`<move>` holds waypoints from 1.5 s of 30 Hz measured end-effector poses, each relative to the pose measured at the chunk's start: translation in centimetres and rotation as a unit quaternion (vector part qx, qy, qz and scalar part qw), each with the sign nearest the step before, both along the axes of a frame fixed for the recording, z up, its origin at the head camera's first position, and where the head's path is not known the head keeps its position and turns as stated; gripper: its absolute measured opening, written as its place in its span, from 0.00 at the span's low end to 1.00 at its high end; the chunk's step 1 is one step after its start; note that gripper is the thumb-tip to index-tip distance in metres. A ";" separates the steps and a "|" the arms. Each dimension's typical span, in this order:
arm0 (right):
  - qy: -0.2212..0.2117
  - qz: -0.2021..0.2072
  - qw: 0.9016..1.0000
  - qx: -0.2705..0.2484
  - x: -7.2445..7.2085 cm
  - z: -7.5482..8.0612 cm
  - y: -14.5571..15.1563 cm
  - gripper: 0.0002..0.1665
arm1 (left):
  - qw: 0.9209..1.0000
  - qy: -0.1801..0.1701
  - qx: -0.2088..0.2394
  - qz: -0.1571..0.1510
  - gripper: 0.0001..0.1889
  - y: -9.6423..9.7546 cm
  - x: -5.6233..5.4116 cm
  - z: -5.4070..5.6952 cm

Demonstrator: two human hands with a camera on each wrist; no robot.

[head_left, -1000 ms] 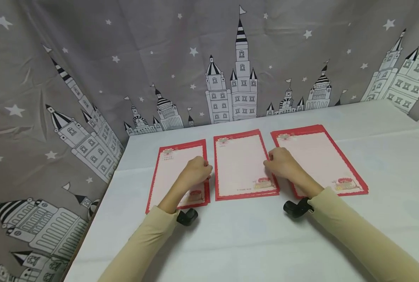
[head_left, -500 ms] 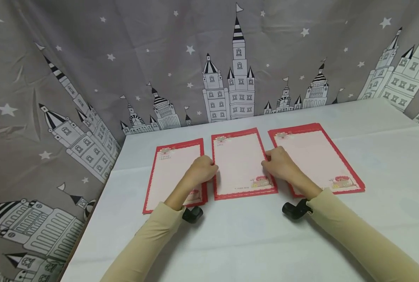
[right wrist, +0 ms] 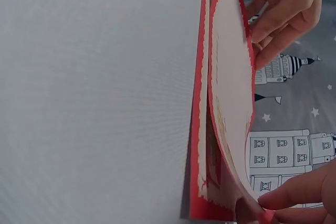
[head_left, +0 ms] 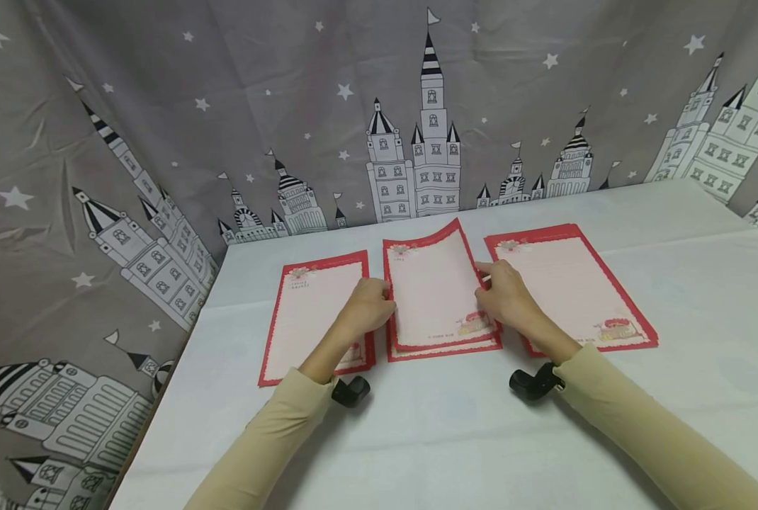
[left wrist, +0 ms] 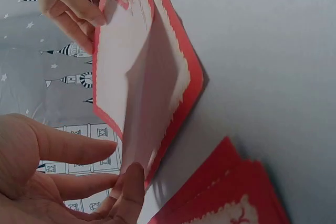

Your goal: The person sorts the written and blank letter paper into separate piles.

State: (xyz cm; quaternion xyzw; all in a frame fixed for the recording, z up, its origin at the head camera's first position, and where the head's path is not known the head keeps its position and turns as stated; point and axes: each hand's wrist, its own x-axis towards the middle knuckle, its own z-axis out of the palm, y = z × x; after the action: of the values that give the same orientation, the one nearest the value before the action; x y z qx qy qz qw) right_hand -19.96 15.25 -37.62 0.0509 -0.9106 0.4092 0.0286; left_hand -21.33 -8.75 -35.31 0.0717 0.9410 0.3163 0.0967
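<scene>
A pink letter sheet (head_left: 433, 290) with a red border is raised and bowed above the middle stack, whose lower edge (head_left: 445, 350) shows beneath it. My left hand (head_left: 368, 304) pinches the sheet's left edge, and my right hand (head_left: 503, 294) pinches its right edge. In the left wrist view, the lifted sheet (left wrist: 118, 66) curves between my left hand (left wrist: 68, 177) and my right hand (left wrist: 73, 3). The right wrist view shows the sheet (right wrist: 231, 66) from the side, apart from the red-edged paper below, with my right hand's fingers (right wrist: 302, 192) at its near edge.
Similar stacks of red-bordered sheets lie to the left (head_left: 309, 319) and right (head_left: 583, 283), both partly covered by my arms. They rest on a white tablecloth (head_left: 430, 439). A grey curtain (head_left: 226, 42) printed with castles and stars hangs behind the table.
My left hand has moved right from the left stack to the middle one. The top middle sheet, flat before, is now lifted between both hands. My right hand has barely moved.
</scene>
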 end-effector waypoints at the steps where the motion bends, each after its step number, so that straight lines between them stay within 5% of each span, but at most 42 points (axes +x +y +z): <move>1: -0.001 0.001 1.000 -0.003 0.0 0.0 0.0 0.33 | 1.000 -0.002 0.005 0.001 0.09 0.0 0.0 -0.1; 8: -0.012 0.001 1.000 -0.025 0.0 -0.1 0.3 0.34 | 0.999 -0.010 0.029 0.020 0.31 0.3 0.0 -0.2; 27: -0.007 -0.006 0.999 -0.040 -0.1 0.2 0.0 0.35 | 0.998 -0.007 0.053 0.016 0.33 -0.6 0.2 0.0; 45: -0.037 -0.013 0.997 -0.072 0.2 1.8 0.7 0.38 | 0.993 -0.013 0.116 0.016 0.35 -1.5 -0.3 1.5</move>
State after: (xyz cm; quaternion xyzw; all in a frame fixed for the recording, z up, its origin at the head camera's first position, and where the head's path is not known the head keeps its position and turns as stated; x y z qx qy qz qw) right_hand -19.80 15.93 -35.80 0.0218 -0.8799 0.4746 0.0034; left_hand -21.62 -10.25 -33.83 0.0634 0.8977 0.4256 0.0948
